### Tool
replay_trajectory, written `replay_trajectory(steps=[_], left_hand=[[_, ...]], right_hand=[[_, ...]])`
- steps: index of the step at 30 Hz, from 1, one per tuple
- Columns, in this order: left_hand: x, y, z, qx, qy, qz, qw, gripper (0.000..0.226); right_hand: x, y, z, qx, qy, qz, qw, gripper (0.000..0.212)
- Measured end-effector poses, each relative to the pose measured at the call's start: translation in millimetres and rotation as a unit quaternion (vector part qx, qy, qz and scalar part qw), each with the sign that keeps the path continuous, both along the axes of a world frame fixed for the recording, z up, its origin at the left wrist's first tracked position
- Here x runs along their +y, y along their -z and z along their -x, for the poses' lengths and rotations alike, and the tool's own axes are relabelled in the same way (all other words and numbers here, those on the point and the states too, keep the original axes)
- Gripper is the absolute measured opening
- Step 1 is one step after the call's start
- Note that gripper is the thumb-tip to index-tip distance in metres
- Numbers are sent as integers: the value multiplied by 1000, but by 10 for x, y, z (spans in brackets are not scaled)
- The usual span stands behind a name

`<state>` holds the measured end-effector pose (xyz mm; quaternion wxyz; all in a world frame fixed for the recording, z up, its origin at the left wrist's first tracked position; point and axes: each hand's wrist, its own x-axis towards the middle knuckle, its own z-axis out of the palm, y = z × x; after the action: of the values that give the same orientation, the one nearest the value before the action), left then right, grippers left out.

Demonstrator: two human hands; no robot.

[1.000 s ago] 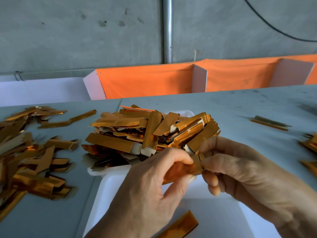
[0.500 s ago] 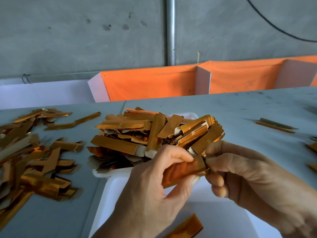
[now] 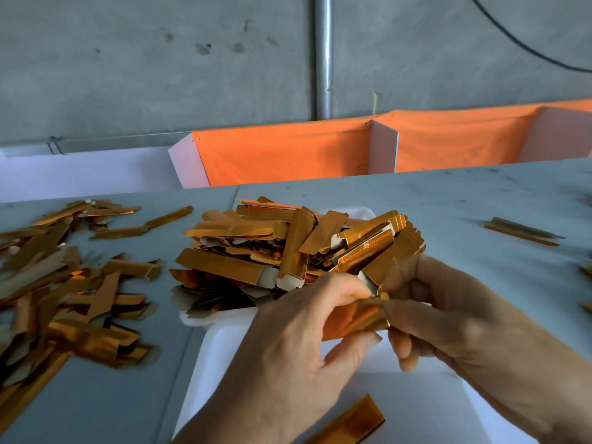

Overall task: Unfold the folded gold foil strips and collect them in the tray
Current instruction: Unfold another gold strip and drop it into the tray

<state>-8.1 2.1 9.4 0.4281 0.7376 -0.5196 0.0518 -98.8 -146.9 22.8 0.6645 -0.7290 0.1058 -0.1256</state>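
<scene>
Head view: both hands, left hand [image 3: 288, 341] and right hand [image 3: 448, 315], pinch one foil strip [image 3: 355, 318] above the tray [image 3: 224, 363]; best to peel the flap gently, avoiding tears.

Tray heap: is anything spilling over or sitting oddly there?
Yes. The heap of strips overhangs the white tray at its far-left rim, with several pieces poking past the edge over the table. One strip lies alone at the tray's near end.

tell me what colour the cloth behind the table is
Bright orange cloth, hung between white panels; clearest in the head view.
</scene>
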Motion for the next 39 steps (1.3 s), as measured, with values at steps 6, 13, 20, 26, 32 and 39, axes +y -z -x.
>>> replay_trajectory(steps=[6,13,20,26,32,39], left_hand=[[32,-7,-20,14,10,16,1000,37],[47,-30,-11,12,29,51,998,29],[70,-53,-17,78,93,87,989,25],[68,-42,0,30,77,96,992,25],[42,-28,-10,-16,23,74,997,24],[23,-29,-19,-33,1,69,997,26]], right_hand=[[-78,-23,47,-52,-59,-73,994,8],[-207,99,7,-57,-134,-184,972,28],[-242,105,-47,-45,-234,-308,921,22],[-194,72,-10,-34,-213,-297,930,24],[-48,41,8,-48,-73,-214,973,23],[44,30,19,-119,23,38,992,5]])
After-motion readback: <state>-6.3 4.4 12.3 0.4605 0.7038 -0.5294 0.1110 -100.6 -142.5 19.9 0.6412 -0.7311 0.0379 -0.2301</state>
